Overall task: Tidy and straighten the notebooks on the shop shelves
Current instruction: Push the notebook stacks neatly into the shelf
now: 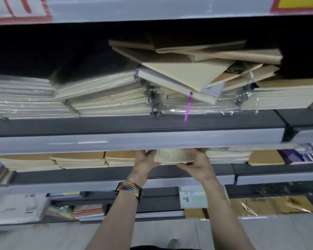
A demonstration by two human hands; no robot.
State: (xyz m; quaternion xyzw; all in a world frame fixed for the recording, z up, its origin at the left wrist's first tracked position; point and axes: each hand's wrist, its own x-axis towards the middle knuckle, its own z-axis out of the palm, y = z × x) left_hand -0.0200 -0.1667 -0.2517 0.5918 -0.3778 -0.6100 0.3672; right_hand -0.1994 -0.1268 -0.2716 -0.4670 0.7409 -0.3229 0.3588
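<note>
Grey metal shelves run across the whole view in tiers. On the upper shelf (116,124), plastic-wrapped stacks (101,98) lie fairly level along the left of the front edge. Towards the right, a jumbled pile (193,69) of brown and cream notebooks leans at all angles on top of more wrapped packs.

The step in hand is one tier down. On the middle shelf (98,175), brown-covered stacks (76,158) sit in a row along the left of the front edge. Just right of them, near the middle of that edge, is the cream stack (173,156) the person is handling. Its back is hidden behind the rail of the shelf above.

The left hand (145,162), with a striped band (129,188) on its wrist, grasps the stack's left end. The right hand (197,166) grasps the right end, fingers curled round it.

To do this well, the person would likely press both ends inward evenly so the loose notebooks square up. The stack should then go down flat rather than corner first. Its front should line up with the brown row, close beside it without overlapping. As the far side cannot be seen, it is best checked by touch.

The jumbled pile looks like the bigger job left. A purple ribbon (188,107) hangs from it over the upper shelf's front edge and could snag.
</note>
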